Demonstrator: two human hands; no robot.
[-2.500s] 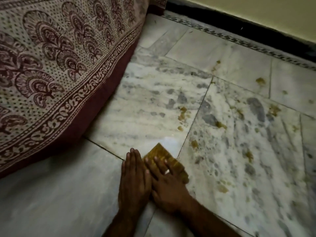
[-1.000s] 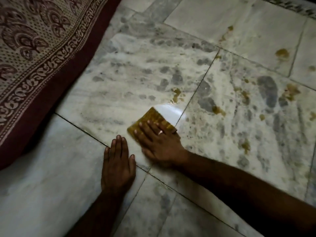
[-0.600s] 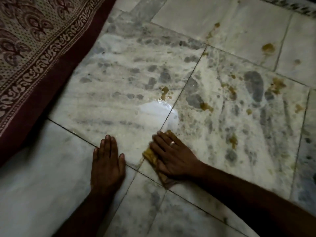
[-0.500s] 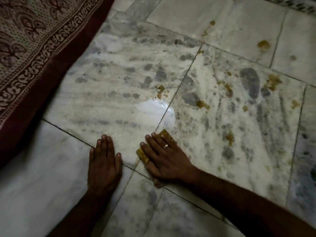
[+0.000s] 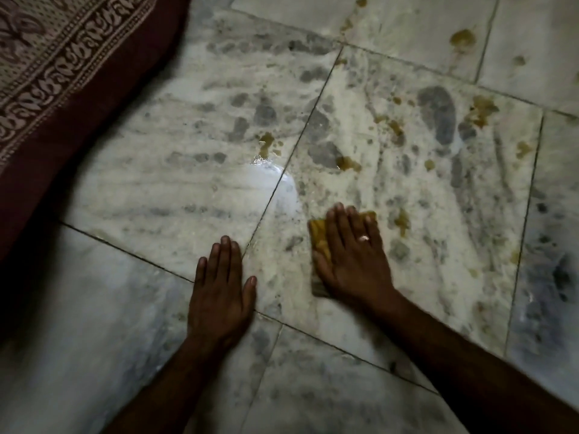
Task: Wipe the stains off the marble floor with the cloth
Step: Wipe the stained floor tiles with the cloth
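Observation:
A folded yellow cloth [image 5: 319,238] lies flat on the marble floor [image 5: 175,170], mostly hidden under my right hand [image 5: 354,261], which presses down on it with a ring on one finger. My left hand [image 5: 221,292] rests palm down on the floor to the left of the cloth, fingers together, holding nothing. Yellow-brown stains dot the tiles: one [image 5: 266,142] beyond the wet shiny patch [image 5: 272,183], one [image 5: 347,162] to its right, one [image 5: 401,222] just right of the cloth, and several more [image 5: 481,109] farther away.
A patterned maroon and beige bedspread [image 5: 62,67] hangs down to the floor at the upper left, its dark edge along the tiles. Dark grout lines [image 5: 282,177] cross the floor. More stains [image 5: 462,37] lie at the far top right.
My right hand slid the cloth back toward me and then rightward onto the right-hand tile. My left hand stayed flat on the floor. The view has shifted slightly.

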